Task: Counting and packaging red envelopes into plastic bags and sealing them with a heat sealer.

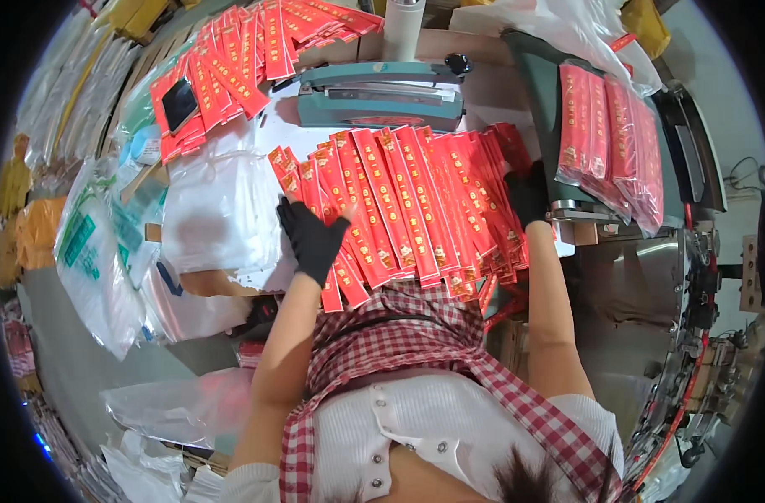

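The left hand (312, 239), in a black glove, lies with fingers (292, 211) spread flat on the left end of a fanned row of red packets (408, 205), steadying it. The right hand (527, 197), also gloved, cups the row's right end; whether those fingers are spread or closed cannot be told. Behind the row on the surface (278, 134) sits a teal sealing machine (382, 94).

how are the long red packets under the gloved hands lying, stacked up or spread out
Spread out: the long red packets lie fanned in an overlapping row across the table, the black-gloved left hand flat on one end, the right hand at the other.
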`<state>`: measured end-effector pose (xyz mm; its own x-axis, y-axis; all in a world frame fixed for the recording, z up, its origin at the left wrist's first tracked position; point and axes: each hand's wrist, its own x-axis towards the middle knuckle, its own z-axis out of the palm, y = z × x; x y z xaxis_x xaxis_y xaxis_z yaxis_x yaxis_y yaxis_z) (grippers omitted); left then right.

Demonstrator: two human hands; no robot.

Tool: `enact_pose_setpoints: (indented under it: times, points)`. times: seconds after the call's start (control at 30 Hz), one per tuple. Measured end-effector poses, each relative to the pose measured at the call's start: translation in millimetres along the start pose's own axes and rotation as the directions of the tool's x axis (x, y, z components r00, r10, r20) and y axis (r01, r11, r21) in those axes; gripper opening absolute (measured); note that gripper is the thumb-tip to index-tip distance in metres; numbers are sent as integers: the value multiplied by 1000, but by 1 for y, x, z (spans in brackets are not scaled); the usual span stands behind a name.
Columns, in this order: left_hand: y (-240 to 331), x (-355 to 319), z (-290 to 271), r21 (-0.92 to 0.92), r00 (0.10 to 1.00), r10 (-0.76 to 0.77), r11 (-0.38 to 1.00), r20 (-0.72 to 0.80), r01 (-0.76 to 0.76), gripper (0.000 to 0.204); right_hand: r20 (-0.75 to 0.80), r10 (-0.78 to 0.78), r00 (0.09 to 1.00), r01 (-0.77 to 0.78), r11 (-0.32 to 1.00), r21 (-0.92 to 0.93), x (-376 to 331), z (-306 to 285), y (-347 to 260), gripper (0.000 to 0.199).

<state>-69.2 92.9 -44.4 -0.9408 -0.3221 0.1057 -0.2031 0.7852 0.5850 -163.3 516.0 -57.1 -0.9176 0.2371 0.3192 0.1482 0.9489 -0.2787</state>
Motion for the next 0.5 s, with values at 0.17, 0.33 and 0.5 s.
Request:
enact_pose_setpoints:
  times: [0.17, 0.33, 0.5]
  points:
    - [29, 35, 16, -109, 988, -152, 982, 27, 154, 127, 256, -75, 964, 47, 993, 112, -44, -39, -118, 78]
    - [101, 7, 23, -338, 947, -146, 909, 286, 242, 120, 338, -18, 941, -207, 761, 615, -111, -13, -200, 72]
    - [50, 20, -31, -631, 633, 100, 290, 767, 719, 65, 698, -389, 601, -746, 40, 665, -118, -58, -233, 71]
